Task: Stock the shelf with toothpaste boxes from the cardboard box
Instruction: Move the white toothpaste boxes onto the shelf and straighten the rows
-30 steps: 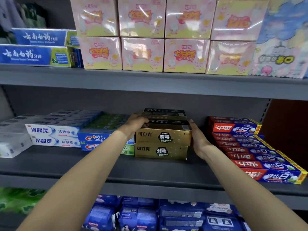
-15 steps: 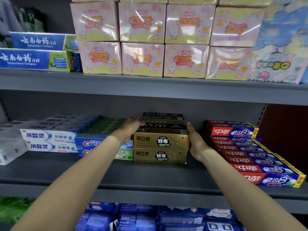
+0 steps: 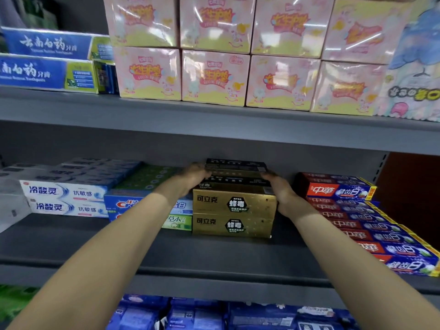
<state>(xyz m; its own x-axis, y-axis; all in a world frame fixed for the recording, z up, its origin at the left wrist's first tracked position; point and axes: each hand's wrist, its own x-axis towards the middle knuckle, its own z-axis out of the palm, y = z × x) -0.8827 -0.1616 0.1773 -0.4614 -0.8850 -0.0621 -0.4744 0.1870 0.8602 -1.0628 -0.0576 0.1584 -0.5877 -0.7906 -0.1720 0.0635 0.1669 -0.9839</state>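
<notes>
You are bracketing the gold toothpaste boxes [image 3: 234, 203] on the middle shelf [image 3: 214, 256], left hand [image 3: 190, 178] and right hand [image 3: 282, 194] pressing their ends. Their long axis is running left-right between your palms, both hands equally near.

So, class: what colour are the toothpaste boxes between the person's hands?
Gold toothpaste boxes with black hexagon labels, clearest in the head view.

1. Centre of my frame: gold toothpaste boxes [image 3: 232, 214], each bearing a black hexagon badge with white lettering.
2. Right: red-and-blue cartons [image 3: 371, 225] edged in yellow.
3. Left: white-and-pale-blue cartons [image 3: 64, 198] with blue characters, beside blue and green cartons [image 3: 147, 198].
4. Upper left: deep blue boxes [image 3: 47, 73] with green end panels.
5. Top: pink-and-yellow wrapped packs [image 3: 214, 77], glossy, with orange lettering.
6. I see grey shelving [image 3: 214, 253] throughout.
</notes>
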